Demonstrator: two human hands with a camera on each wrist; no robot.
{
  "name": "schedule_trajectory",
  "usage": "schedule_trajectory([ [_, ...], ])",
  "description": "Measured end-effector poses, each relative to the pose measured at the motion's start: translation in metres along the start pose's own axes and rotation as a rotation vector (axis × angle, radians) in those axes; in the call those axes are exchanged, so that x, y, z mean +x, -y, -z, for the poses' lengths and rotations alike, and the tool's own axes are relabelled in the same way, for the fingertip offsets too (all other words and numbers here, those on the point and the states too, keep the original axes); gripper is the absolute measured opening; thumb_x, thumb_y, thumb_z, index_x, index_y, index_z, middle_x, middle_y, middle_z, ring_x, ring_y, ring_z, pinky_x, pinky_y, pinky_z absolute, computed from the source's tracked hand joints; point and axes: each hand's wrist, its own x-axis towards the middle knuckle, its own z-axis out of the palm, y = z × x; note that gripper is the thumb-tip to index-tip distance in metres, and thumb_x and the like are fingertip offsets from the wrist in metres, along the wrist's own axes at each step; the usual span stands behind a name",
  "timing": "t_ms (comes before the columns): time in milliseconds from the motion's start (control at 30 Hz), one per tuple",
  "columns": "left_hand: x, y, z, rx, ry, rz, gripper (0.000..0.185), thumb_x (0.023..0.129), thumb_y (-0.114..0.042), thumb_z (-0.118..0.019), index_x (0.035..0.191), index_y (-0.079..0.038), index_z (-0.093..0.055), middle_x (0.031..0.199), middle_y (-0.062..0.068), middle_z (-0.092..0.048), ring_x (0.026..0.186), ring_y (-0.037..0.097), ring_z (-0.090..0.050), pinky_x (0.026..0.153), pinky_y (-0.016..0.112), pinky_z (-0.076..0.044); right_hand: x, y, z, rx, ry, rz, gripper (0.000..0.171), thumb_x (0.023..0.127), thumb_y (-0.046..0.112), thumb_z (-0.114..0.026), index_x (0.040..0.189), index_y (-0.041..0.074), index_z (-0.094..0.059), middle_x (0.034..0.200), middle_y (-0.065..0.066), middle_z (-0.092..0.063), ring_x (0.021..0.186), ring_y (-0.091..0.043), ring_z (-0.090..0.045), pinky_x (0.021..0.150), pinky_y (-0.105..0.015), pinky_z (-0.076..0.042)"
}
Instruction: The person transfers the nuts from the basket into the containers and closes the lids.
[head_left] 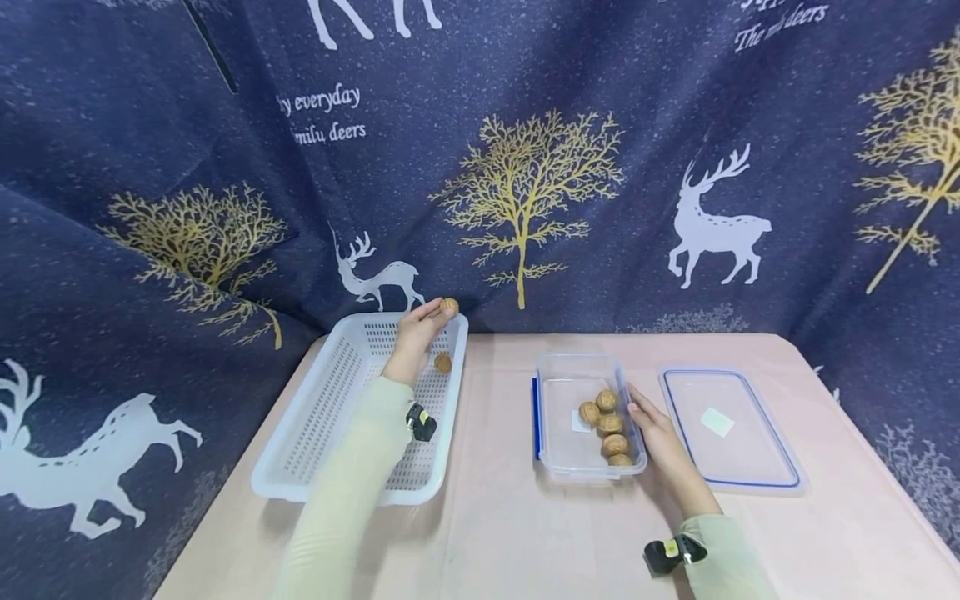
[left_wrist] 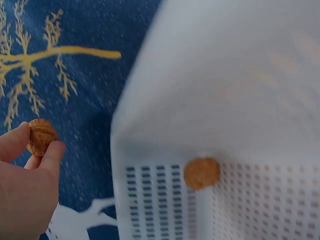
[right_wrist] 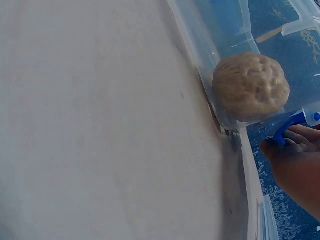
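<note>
Left hand (head_left: 415,340) was stretched out to the far right corner of the basket (head_left: 322,392), pinching a walnut (head_left: 449,307); right hand (head_left: 663,437) lay against the right edge of the clear tub (head_left: 562,396), honestly couldn't tell if gripping

- Left sleeve (head_left: 352,492): long, pale yellowish green, softly creased.
- Right sleeve (head_left: 729,560): a similar pale green.
- Left wrist camera (head_left: 423,423): small, black, with a yellow patch.
- Right wrist camera (head_left: 660,557): black and boxy, yellow-marked, beside a dark strap (head_left: 692,549).
</note>
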Motion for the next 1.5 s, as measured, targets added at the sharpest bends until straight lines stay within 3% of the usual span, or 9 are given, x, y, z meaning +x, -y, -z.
schedule_trajectory([
  [233,-0.006,-0.004,-0.028,-0.023,0.010,-0.018,0.046,0.089,-0.001,-0.066,0.133,-0.001,-0.054,0.134,0.017,-0.056,0.122,0.025,-0.055,0.100,0.027,-0.046,0.001,-0.001,0.001,0.012,0.002,-0.006,0.054,0.106,0.025,-0.033,0.153,0.006,-0.015,0.159,-0.017,-0.008,0.145,-0.038,-0.003,0.117,-0.053,-0.003],
  [500,-0.013,-0.004,-0.054,-0.008,0.067,-0.026,0.046,0.089,-0.002,-0.067,0.134,-0.001,-0.054,0.134,0.016,-0.056,0.120,0.025,-0.056,0.100,0.028,-0.046,0.000,0.000,0.000,0.002,-0.001,-0.007,0.053,0.106,0.023,-0.033,0.153,0.005,-0.016,0.159,-0.019,-0.009,0.145,-0.039,-0.004,0.117,-0.053,-0.004],
  [733,-0.028,0.000,-0.077,-0.012,0.121,-0.001,0.045,0.089,-0.003,-0.067,0.132,-0.002,-0.056,0.132,0.015,-0.058,0.118,0.025,-0.059,0.095,0.025,-0.050,0.000,0.000,-0.001,0.002,-0.011,-0.006,0.053,0.106,0.022,-0.033,0.152,0.002,-0.017,0.158,-0.020,-0.010,0.145,-0.040,-0.004,0.118,-0.053,-0.004],
  [1300,-0.065,0.040,-0.113,0.041,0.332,-0.025,0.043,0.090,-0.002,-0.065,0.131,0.002,-0.055,0.130,0.018,-0.059,0.119,0.025,-0.057,0.102,0.030,-0.046,0.000,0.000,0.000,0.008,-0.005,-0.004,0.053,0.106,0.022,-0.033,0.152,0.003,-0.017,0.158,-0.021,-0.009,0.144,-0.042,-0.005,0.117,-0.055,-0.005],
  [1500,-0.078,0.058,-0.124,0.070,0.335,0.006,0.041,0.089,-0.003,-0.066,0.129,0.003,-0.057,0.126,0.018,-0.061,0.116,0.025,-0.059,0.099,0.029,-0.047,-0.001,0.001,0.000,-0.003,-0.010,-0.014,0.053,0.106,0.022,-0.034,0.152,0.004,-0.017,0.158,-0.021,-0.010,0.144,-0.042,-0.006,0.117,-0.054,-0.006],
])
